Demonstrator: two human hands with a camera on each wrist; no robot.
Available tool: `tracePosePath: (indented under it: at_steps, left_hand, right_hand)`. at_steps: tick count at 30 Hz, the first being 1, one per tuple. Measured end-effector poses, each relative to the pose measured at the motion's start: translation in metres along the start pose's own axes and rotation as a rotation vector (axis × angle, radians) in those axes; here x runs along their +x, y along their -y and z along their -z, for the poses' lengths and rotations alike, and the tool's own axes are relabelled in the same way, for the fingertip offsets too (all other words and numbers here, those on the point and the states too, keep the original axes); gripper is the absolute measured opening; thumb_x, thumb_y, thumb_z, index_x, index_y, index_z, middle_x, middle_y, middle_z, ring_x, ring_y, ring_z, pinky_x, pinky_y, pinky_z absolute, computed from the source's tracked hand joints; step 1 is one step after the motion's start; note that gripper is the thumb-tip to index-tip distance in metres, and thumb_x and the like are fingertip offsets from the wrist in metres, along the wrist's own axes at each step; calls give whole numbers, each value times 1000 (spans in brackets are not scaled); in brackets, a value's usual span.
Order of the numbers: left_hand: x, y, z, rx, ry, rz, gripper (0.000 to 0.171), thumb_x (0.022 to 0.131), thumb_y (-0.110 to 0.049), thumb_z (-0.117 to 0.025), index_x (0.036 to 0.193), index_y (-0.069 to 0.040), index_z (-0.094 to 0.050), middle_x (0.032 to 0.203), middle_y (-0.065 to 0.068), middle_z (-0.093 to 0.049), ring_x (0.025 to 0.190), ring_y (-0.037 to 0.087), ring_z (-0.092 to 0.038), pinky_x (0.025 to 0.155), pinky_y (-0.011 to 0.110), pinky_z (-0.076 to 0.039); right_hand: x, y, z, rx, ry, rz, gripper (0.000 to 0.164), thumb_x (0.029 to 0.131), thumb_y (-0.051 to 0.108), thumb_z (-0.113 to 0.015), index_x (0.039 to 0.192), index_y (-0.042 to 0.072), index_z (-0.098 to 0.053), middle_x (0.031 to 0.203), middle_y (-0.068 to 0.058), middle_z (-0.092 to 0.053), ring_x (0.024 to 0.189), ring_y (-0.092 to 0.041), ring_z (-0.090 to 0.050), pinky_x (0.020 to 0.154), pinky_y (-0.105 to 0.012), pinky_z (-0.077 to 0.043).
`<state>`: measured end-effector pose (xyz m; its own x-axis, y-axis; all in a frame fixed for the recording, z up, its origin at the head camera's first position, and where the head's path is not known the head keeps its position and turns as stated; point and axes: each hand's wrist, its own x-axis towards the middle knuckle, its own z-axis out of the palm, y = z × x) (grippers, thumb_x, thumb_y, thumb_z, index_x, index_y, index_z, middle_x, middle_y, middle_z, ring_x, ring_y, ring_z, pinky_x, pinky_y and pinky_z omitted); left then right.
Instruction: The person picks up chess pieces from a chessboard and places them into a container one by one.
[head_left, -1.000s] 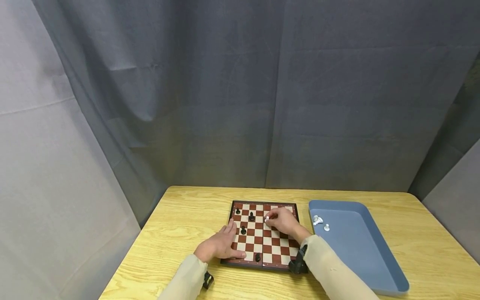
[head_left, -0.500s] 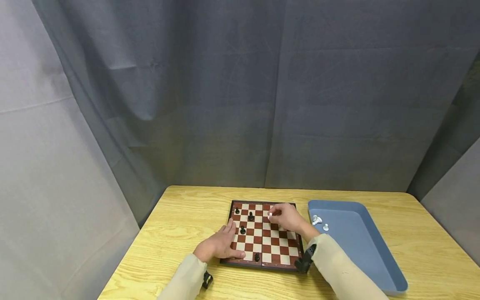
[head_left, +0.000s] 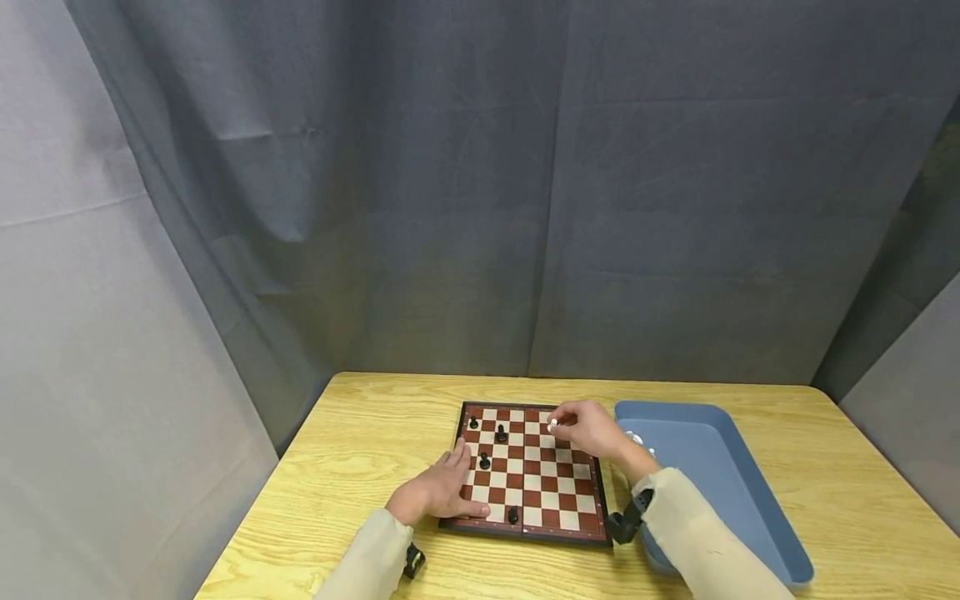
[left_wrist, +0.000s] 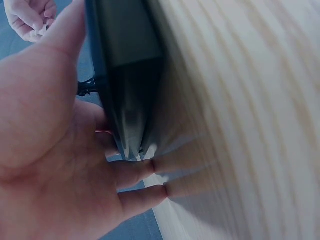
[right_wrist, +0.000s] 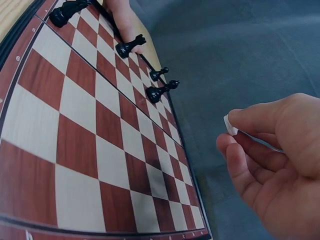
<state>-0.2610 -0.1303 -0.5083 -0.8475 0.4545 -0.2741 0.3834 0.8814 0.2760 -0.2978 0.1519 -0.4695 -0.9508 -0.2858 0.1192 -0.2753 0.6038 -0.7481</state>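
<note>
A chessboard with red-brown and cream squares lies on the table. My left hand rests along its left edge, thumb on the near-left corner; in the left wrist view two fingertips touch the tabletop. Over the board's far right part, my right hand pinches a small white chess piece between thumb and fingers, which hide most of it. Black pieces stand on the left half: a knight, a rook, a pawn and a taller piece.
A blue-grey tray sits right of the board, partly under my right forearm. White chess pieces lie at its left side, partly hidden by that arm. A grey curtain hangs behind the wooden table.
My right hand has moved right and slightly away from me across the board, carrying the white chess piece. Its forearm now covers more of the tray. My left hand has stayed in place.
</note>
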Motion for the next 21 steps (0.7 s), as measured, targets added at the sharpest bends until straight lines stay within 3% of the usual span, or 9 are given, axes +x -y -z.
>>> tracePosePath:
  at_steps: [11,21]
  left_hand:
    - [0,-1,2,4,4,-5,108,81,-66,-57,151,0,-9,157,16,0,140,37,-17,108,47,-28]
    - [1,0,1,-10,9,-3,108,81,-66,-57,152,-1,-8,157,15,1,140,37,-16,108,46,-28]
  right_hand:
    - [-12,-6,24,-3,-12,23,8,90,9,-64,96,10,-70,91,-2,-65,83,-17,-61,68,-33,-51]
    - [-21,-16,42,23,-46,18,10,90,8,-65,98,3,-69,92,-4,-66,84,-20,-63,68,-33,-50]
